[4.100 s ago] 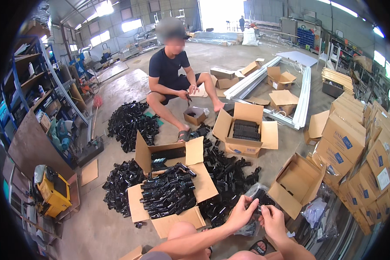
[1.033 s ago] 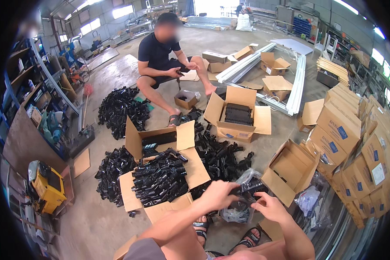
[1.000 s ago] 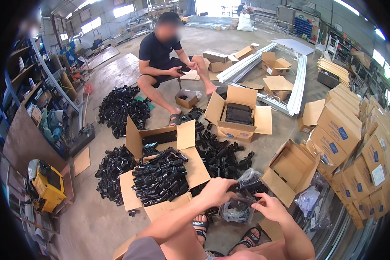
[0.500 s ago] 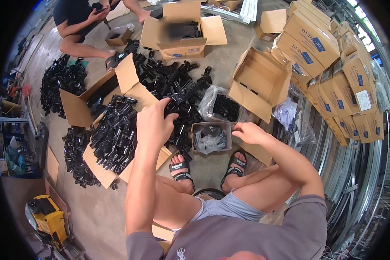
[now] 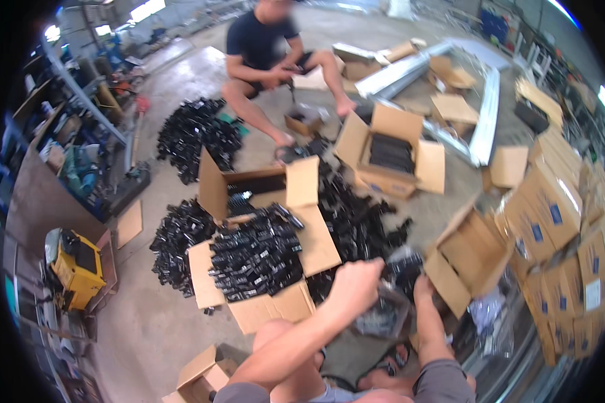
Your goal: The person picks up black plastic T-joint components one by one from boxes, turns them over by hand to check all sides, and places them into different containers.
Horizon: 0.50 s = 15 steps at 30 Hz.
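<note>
My left hand (image 5: 356, 287) is closed in a fist above the clear plastic in a small open box (image 5: 383, 314). Whatever its fingers hold is hidden. My right hand (image 5: 423, 290) reaches to the edge of a plastic bag of small black parts (image 5: 405, 267); its fingers are blurred and partly hidden. Left of my hands, a heap of black plastic fittings (image 5: 257, 254) lies on the flaps of an open cardboard box (image 5: 318, 235). More loose black fittings (image 5: 359, 218) are piled on the floor beyond my left hand.
Another person (image 5: 265, 57) sits across from me beside a further black pile (image 5: 198, 138). An open carton (image 5: 390, 180) holds rows of black parts. At right are an open carton (image 5: 474, 248) and stacked cartons (image 5: 541, 208). A yellow machine (image 5: 79, 269) stands left.
My view has tilted up and turned, showing more of the room and the other person. My left hand has moved right, near the small box; my right hand has moved to the bag of black parts.
</note>
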{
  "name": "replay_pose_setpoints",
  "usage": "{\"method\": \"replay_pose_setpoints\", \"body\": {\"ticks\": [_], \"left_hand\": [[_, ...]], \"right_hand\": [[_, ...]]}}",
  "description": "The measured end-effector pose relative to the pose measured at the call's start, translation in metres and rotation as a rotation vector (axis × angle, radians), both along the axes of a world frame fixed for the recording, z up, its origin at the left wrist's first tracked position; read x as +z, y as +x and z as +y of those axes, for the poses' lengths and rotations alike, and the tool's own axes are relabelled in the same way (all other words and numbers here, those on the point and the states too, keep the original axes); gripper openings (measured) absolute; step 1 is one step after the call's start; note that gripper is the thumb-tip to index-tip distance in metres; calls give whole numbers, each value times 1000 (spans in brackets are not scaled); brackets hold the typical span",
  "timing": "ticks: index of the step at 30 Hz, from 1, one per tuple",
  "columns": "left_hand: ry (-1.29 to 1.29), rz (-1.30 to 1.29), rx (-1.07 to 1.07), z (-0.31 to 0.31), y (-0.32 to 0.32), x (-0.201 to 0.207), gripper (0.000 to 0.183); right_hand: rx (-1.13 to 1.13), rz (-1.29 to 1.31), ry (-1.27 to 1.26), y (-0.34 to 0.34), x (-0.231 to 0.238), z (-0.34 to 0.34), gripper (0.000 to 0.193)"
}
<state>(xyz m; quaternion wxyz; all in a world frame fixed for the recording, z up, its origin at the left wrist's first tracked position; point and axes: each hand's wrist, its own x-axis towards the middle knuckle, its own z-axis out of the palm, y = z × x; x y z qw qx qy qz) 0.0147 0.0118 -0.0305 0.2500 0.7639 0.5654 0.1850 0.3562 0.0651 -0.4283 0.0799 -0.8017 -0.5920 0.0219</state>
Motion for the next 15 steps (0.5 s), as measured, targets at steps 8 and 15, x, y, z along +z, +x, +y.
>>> {"method": "replay_pose_setpoints", "body": {"ticks": [8,15], "left_hand": [[47,37,-78,-9,1,-9,31],[53,26,-72,-8,9,-13,29]], "right_hand": [[41,66,-71,-16,15,2,35],[267,-248,-288,-27,72,-31,24]]}}
